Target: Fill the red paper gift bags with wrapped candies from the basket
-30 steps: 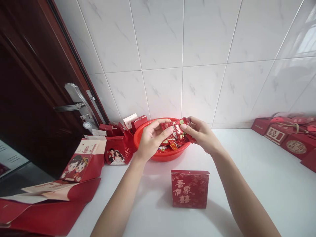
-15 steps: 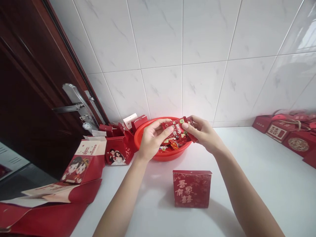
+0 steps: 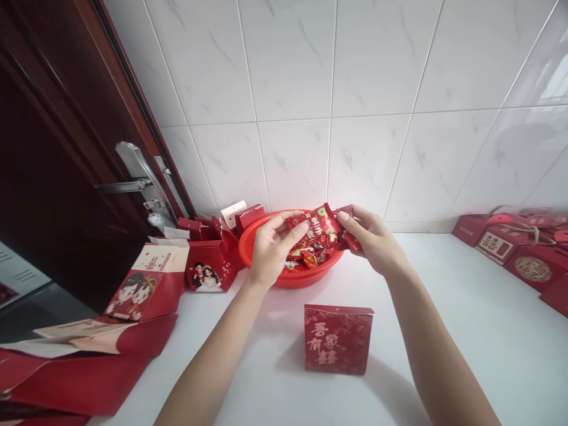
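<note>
My left hand [image 3: 274, 244] pinches a shiny red candy packet [image 3: 316, 223] with pale lettering and green flower marks, above a red plastic basin [image 3: 298, 280]. My right hand [image 3: 364, 238] is closed on another dark red packet [image 3: 348, 238], close to the right end of the first one. Wrapped candies [image 3: 313, 255] lie in the basin below. Nearer to me, a red box [image 3: 338, 340] with pale characters stands upright on the white table between my forearms.
Red boxes with cartoon couples [image 3: 208, 273] crowd the left side, with open red packaging [image 3: 89, 378] at the near left. More red boxes [image 3: 532, 264] line the far right. A tiled wall [image 3: 293, 71] rises behind; a dark door [image 3: 48, 130] stands left.
My right hand has moved slightly right, and a gap has opened between its fingers and the packet in my left hand. The view has shifted slightly.
</note>
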A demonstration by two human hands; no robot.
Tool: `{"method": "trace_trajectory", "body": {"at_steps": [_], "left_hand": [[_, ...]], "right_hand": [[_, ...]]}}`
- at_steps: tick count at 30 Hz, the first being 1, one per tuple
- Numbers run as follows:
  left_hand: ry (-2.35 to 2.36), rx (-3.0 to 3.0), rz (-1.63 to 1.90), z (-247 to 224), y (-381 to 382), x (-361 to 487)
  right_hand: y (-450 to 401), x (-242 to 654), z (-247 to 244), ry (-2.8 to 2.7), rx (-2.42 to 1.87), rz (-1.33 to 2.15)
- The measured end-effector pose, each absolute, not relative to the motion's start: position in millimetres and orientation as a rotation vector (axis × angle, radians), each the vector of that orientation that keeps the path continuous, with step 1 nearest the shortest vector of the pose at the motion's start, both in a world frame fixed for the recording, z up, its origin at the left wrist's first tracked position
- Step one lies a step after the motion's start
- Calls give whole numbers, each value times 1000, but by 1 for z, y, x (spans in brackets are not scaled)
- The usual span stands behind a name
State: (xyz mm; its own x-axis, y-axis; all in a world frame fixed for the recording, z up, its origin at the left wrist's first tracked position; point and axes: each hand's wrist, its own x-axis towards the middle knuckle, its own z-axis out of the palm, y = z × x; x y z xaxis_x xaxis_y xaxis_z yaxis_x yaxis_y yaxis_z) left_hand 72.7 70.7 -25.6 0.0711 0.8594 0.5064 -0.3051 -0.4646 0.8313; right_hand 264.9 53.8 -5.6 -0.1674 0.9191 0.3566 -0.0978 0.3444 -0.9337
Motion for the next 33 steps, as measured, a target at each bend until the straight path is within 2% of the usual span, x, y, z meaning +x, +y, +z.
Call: {"method": "trace_trajectory", "body": {"at_steps": [7, 17, 21, 24, 28, 31, 33], "left_hand": [[519, 1122, 1471, -25, 69, 79], [613, 1339, 1530, -38, 74, 87], [627, 1424, 1485, -31, 67, 82], [633, 1685, 1317, -15, 54, 67], [654, 2167, 747, 5, 37, 44], [618, 2288, 402, 9, 29, 39], [606, 2293, 297, 8, 28, 41]], "right_hand": [[59, 257, -13, -1414, -818, 1139], [60, 254, -12, -1421, -836, 1131], [58, 264, -7, -1465, -807, 1119], [54, 279, -3, -1465, -837, 1054], [49, 298, 2, -1446, -887, 920], [45, 306, 5, -1445, -900, 868], [44, 306, 5, -1456, -907, 860]]}}
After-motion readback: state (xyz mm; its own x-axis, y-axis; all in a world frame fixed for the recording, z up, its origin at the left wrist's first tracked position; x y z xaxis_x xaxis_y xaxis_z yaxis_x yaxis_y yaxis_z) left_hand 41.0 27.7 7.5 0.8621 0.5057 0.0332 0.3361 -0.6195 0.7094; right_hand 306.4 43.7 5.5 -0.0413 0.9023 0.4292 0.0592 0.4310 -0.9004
